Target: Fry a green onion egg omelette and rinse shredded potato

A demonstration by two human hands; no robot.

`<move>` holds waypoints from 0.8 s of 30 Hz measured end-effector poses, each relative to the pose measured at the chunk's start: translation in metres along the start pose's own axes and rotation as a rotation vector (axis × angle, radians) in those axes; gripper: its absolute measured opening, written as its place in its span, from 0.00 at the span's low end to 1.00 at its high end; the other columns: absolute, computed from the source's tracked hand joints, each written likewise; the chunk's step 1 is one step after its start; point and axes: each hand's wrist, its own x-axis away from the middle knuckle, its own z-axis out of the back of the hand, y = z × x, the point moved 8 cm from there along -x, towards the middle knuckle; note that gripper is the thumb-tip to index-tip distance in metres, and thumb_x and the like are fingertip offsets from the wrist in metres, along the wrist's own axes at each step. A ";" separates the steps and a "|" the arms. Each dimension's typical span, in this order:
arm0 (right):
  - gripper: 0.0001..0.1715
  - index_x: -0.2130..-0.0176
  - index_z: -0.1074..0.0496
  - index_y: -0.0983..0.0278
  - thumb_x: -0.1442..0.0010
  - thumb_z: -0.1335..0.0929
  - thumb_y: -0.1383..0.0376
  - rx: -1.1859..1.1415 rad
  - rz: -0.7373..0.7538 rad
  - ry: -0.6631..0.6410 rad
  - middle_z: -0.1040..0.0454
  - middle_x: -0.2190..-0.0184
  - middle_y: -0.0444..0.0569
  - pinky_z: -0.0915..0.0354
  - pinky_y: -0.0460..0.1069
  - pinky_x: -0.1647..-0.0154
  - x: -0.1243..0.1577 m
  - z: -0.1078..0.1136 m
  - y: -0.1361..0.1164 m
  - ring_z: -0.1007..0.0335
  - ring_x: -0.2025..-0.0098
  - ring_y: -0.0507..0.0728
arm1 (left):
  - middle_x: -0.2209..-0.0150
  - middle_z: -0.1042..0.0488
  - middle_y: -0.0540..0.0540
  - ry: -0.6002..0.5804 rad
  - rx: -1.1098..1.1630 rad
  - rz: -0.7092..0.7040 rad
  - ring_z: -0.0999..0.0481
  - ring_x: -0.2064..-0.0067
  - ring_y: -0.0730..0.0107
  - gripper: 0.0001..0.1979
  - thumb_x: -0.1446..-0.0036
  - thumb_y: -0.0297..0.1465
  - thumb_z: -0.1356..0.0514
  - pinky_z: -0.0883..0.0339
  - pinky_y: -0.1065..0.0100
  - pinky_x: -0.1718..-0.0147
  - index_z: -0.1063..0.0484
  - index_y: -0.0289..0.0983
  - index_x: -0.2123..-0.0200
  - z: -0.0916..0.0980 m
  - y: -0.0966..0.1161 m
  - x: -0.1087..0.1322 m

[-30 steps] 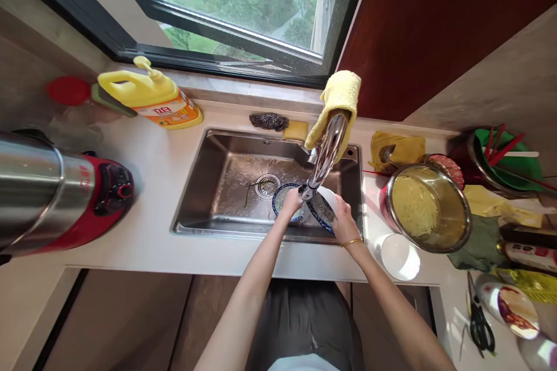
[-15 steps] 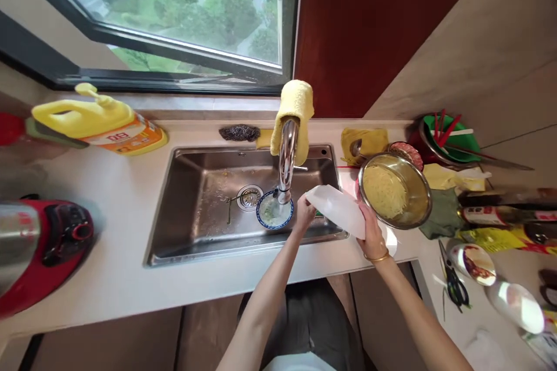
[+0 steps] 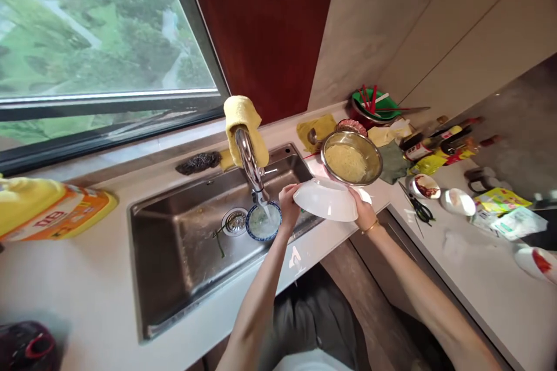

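Over the right edge of the sink point(image 3: 167, 266), the white bowl point(image 3: 326, 203) has turned base-up, probably draining; inside the sink, a patterned bowl point(image 3: 262, 239) catches water point(image 3: 270, 214). Partly curled, the left hand point(image 3: 288, 207) and right hand point(image 3: 364, 212) grip the white bowl's sides.

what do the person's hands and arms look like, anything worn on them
The left hand and right hand are both ungloved. No sleeve shows on the left forearm or right forearm. A thin, gold-coloured, rounded bracelet circles the right wrist; none shows on the left. Any rings would be too small to tell here.
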 end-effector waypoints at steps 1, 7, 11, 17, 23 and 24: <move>0.33 0.42 0.38 0.61 0.48 0.40 0.71 -0.023 -0.017 0.018 0.25 0.53 0.51 0.32 0.54 0.52 0.003 0.000 -0.003 0.26 0.57 0.61 | 0.59 0.27 0.44 0.014 0.024 -0.006 0.30 0.54 0.59 0.13 0.48 0.28 0.44 0.39 0.58 0.50 0.22 0.41 0.61 0.003 0.003 -0.001; 0.28 0.46 0.33 0.57 0.47 0.39 0.68 -0.220 -0.122 0.127 0.27 0.50 0.45 0.36 0.54 0.45 0.018 -0.001 -0.024 0.29 0.51 0.60 | 0.61 0.26 0.45 0.047 0.077 -0.094 0.29 0.55 0.61 0.13 0.46 0.33 0.45 0.37 0.62 0.52 0.23 0.40 0.62 0.024 0.031 0.002; 0.25 0.48 0.31 0.57 0.47 0.37 0.66 -0.367 -0.181 0.220 0.29 0.48 0.43 0.38 0.54 0.43 0.035 0.003 -0.028 0.30 0.49 0.60 | 0.60 0.27 0.44 0.090 0.100 -0.213 0.29 0.56 0.62 0.13 0.47 0.35 0.44 0.36 0.61 0.52 0.24 0.39 0.60 0.029 0.050 0.012; 0.25 0.50 0.31 0.56 0.50 0.34 0.65 -0.524 -0.339 0.292 0.24 0.57 0.44 0.32 0.52 0.53 0.058 -0.009 -0.017 0.25 0.58 0.59 | 0.63 0.25 0.45 0.013 0.002 -0.227 0.28 0.58 0.60 0.15 0.49 0.39 0.43 0.35 0.59 0.53 0.23 0.37 0.64 0.021 0.046 0.009; 0.15 0.75 0.31 0.64 0.45 0.36 0.57 -0.947 -0.878 0.483 0.35 0.91 0.42 0.39 0.46 0.86 0.143 -0.035 0.048 0.35 0.87 0.54 | 0.62 0.21 0.44 -0.672 -0.192 -0.091 0.25 0.58 0.57 0.20 0.48 0.46 0.43 0.33 0.59 0.55 0.22 0.37 0.63 -0.059 0.051 0.028; 0.13 0.76 0.32 0.65 0.46 0.34 0.58 -1.074 -0.974 0.558 0.33 0.90 0.43 0.39 0.45 0.87 0.166 -0.032 0.064 0.35 0.87 0.54 | 0.59 0.21 0.44 -0.763 -0.156 -0.068 0.25 0.56 0.57 0.22 0.47 0.47 0.44 0.33 0.60 0.54 0.23 0.37 0.59 -0.074 0.054 0.041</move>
